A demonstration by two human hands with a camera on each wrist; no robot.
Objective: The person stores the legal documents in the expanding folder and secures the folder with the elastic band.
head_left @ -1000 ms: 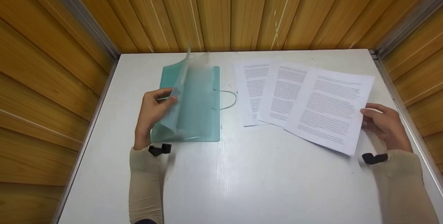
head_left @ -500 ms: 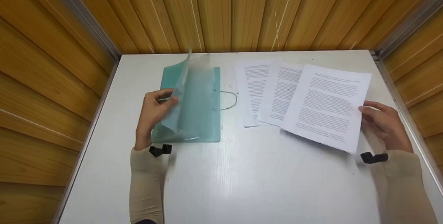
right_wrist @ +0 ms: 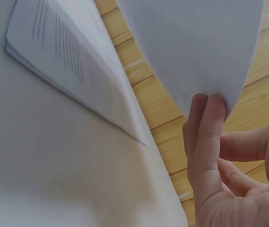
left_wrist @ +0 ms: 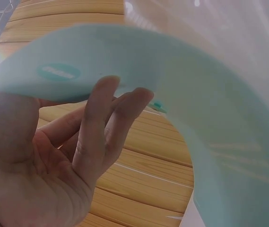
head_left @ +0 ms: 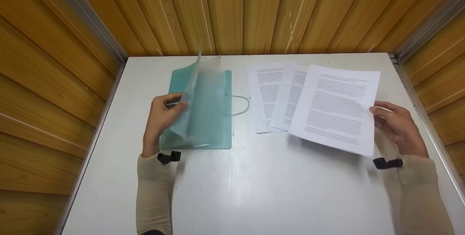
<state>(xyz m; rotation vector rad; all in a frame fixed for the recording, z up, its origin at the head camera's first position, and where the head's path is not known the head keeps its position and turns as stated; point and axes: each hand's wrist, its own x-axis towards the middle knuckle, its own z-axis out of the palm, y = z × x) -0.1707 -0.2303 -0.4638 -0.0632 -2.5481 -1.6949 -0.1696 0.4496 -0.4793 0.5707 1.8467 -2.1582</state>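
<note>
On the left of the white table in the head view lies a translucent green folder (head_left: 212, 126), its cover lifted. My left hand (head_left: 161, 117) pinches the raised cover, which bends over the fingers in the left wrist view and carries an oval label (left_wrist: 58, 72). A clear sheet stands up behind it. Over on the right, my right hand (head_left: 397, 126) pinches the right edge of a printed paper sheaf (head_left: 336, 111), raised and slightly tilted. It partly covers the middle paper stack (head_left: 285, 109). Another paper stack (head_left: 267, 97) lies left of that one.
A thin cord loop (head_left: 248, 104) sticks out from the folder's right edge, close to the leftmost papers. Wood-patterned walls (head_left: 261, 13) rise at the back and both sides of the white table (head_left: 232, 191).
My right hand has carried the printed sheaf left and a little toward the back, so it covers more of the middle stack. My left hand and the folder have hardly moved.
</note>
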